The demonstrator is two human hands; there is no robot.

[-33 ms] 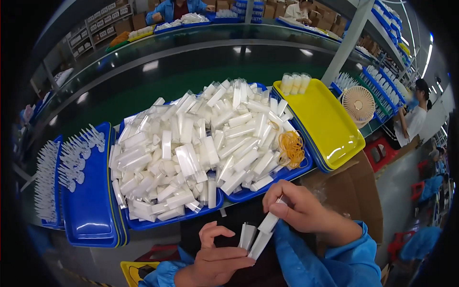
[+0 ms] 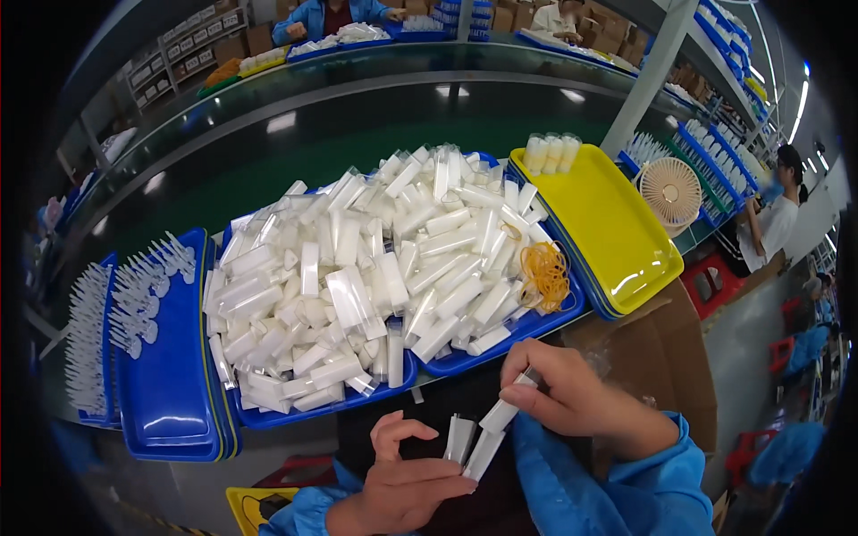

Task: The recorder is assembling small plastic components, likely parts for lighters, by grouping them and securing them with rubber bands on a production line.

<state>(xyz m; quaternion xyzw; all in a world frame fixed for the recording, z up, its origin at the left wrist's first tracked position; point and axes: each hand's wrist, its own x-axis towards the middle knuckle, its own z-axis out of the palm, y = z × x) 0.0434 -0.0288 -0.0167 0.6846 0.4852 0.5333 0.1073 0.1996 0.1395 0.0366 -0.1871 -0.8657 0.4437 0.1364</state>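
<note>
Low in the middle, my left hand has its thumb and fingers pressed on the lower ends of two long white pieces in clear plastic sleeves. The shorter-looking one, a white sleeved piece, stands beside the longer one. My right hand pinches another white sleeved strip between thumb and fingers, its lower end against the pieces at my left hand. Beyond the hands, a large heap of similar white sleeved pieces fills blue trays.
Orange rubber bands lie at the heap's right edge. A yellow tray holds several banded white bundles. Left stands a blue tray with white pronged parts. Right are a round fan and a cardboard box.
My right hand has shifted very slightly to the right with its strip. The left hand looks the same.
</note>
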